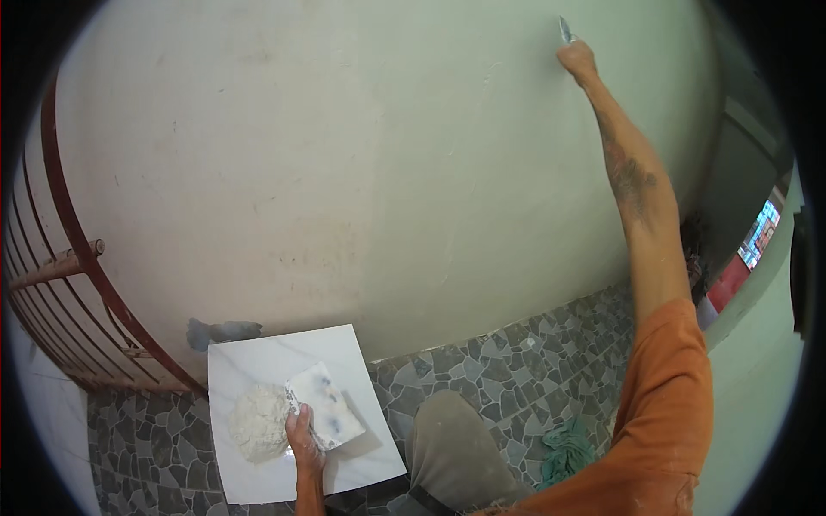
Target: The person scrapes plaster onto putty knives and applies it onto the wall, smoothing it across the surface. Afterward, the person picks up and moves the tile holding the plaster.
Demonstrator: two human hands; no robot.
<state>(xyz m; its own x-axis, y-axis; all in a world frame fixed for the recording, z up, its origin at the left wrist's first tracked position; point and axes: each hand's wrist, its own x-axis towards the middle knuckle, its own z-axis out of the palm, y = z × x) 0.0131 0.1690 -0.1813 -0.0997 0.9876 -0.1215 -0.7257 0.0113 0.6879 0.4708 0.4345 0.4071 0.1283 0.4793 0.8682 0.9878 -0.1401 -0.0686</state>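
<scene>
R hand (576,58) curls tight round scraper (564,29), L hand (304,437) pinches board (325,402); light, even strokes prob. suit wall (439,172).

Grey stone-patterned floor (551,344), reddish-brown barred frame (62,267)

Head-worn fisheye, the left of a side-by-side pair. Looks forward and steeply down from above the person's own knee (456,443). Faces a pale wall (258,172) at close range, filling most of the upper view; stone-patterned floor (465,371) below. Orange sleeve (667,391) nearest, lower right; right hand (576,58) farther out, near top edge. Grille (108,290) bends along left rim. Corners black, vignetted.
</scene>
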